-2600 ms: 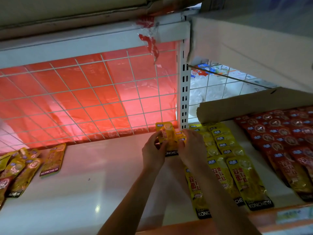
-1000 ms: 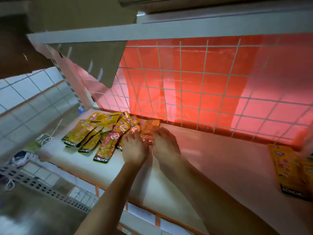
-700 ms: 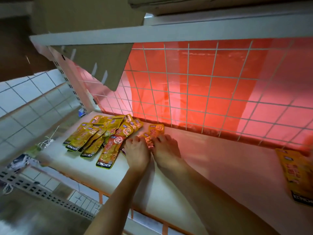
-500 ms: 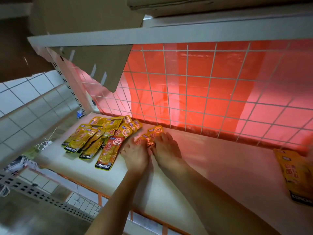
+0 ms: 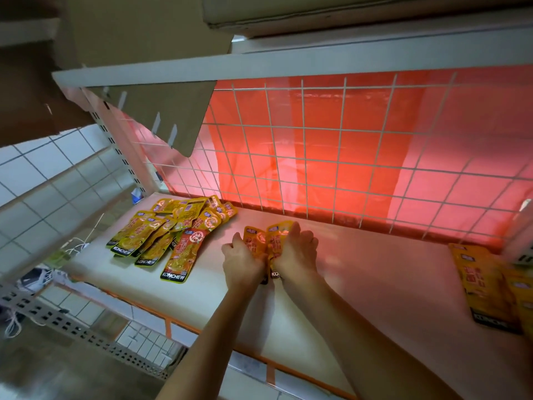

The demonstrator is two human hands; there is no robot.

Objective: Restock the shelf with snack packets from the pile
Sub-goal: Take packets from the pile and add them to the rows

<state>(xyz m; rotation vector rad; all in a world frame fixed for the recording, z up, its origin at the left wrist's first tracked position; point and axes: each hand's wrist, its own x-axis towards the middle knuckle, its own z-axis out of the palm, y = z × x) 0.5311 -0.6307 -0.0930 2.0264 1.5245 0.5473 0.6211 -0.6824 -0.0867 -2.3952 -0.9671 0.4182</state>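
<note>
Your left hand and right hand are both closed on the held packets, long axis toward the grid; the pile lies left, nearer your left hand.

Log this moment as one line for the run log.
both hands: left hand and right hand holding yellow snack packets | over white shelf | pile lies left

Red light glows through the wire grid beyond the fingers. Packets far right blur. Edges bend.
</note>
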